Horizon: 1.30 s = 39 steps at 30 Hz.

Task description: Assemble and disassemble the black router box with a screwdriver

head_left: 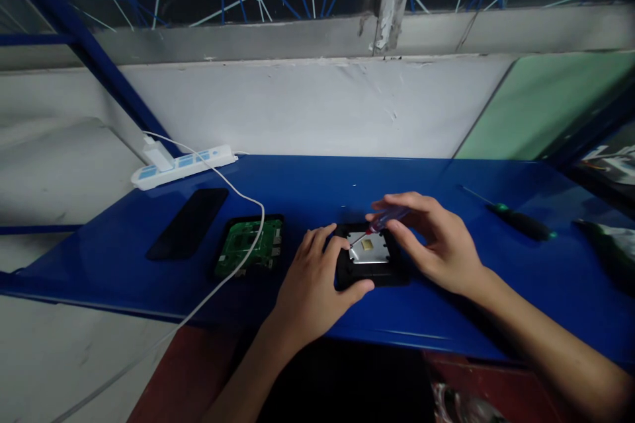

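Note:
A black plastic housing (374,273) with a silver metal plate (380,252) inside lies on the blue table. A small tan square pad sits on the plate. My left hand (317,277) grips the housing's left side, its thumb along the near edge and its fingers at the far left corner. Between the thumb and fingers of my right hand (436,244) is a screwdriver (389,217) with a clear purplish handle. It leans to the right, its tip down at the plate's left side beside my left index finger. Any screw under the tip is too small to make out.
Left of the housing lies a green circuit board (245,244) in a black case, crossed by a white cable (233,271). Farther left are a dark flat slab (188,225) and a white power strip (186,165). A green-and-black screwdriver (520,219) lies at right.

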Motion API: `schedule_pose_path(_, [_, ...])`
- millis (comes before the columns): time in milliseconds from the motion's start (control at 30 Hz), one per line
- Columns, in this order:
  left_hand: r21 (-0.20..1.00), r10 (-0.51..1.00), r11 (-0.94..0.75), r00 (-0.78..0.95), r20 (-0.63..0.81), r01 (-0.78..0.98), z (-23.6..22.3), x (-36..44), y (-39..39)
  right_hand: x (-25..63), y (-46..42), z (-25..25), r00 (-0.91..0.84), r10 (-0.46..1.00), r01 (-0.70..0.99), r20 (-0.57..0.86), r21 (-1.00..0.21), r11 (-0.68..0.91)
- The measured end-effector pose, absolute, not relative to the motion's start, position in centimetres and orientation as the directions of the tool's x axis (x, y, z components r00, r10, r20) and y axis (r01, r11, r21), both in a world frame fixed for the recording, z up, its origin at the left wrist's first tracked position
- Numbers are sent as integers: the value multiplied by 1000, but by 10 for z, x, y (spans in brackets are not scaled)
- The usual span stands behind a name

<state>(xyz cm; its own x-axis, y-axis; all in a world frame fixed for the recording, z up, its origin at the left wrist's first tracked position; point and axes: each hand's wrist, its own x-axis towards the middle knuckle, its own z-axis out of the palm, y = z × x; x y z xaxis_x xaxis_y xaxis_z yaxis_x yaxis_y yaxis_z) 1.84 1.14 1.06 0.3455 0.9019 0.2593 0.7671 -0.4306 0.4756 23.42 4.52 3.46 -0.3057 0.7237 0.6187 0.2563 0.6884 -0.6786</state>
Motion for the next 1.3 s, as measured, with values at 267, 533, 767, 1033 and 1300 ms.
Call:
schedule_pose_path(267, [470,897,-437,333,291,767,8,20,12,235,49,40,-351,715,299,605,-651,698])
schedule_pose_path(533, [497,889,-455,342,306,739,8,19,13,210,64,63,-516,617,382,594,-486,786])
schedule_pose_path(767, [478,892,-450,351,286,754,6,20,12,200,64,53,-387,688,353,613,-591,725])
schedule_pose_path(1033, [448,892,-452,381,243,771,1,19,11,192,59,40,-181,730,231,659,-693,683])
schedule_pose_path(1300, [445,883,-468,388,263,763,2,19,12,193,61,35,-166,671,303,723,-610,732])
